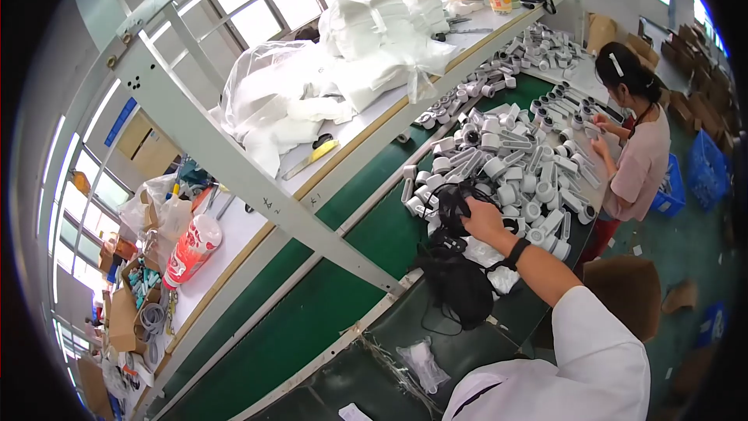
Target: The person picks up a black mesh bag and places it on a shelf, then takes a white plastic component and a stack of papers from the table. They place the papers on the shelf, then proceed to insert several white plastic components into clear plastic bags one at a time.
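Observation:
My right hand (488,224), a dark band (513,253) around its wrist, reaches from the lower right to the near edge of a heaped pile of white plastic parts (510,157). These have round, ring-like heads and flat handles. Its fingers close on a bundle of black cord (456,206), and the fingertips are partly hidden. Just below lies a soft black bag (458,288) with a thin cord trailing from it. Beside the bag, under my wrist, is a crumpled white plastic bag (481,253). My left hand is out of view.
A co-worker (635,148) handles similar parts at the pile's far right. A slanted metal post (234,160) and raised shelf (327,179) stand at left, with white plastic bundles (382,27) on it. A small clear bag (423,364) lies near me. Blue crates (707,168) stand on the floor.

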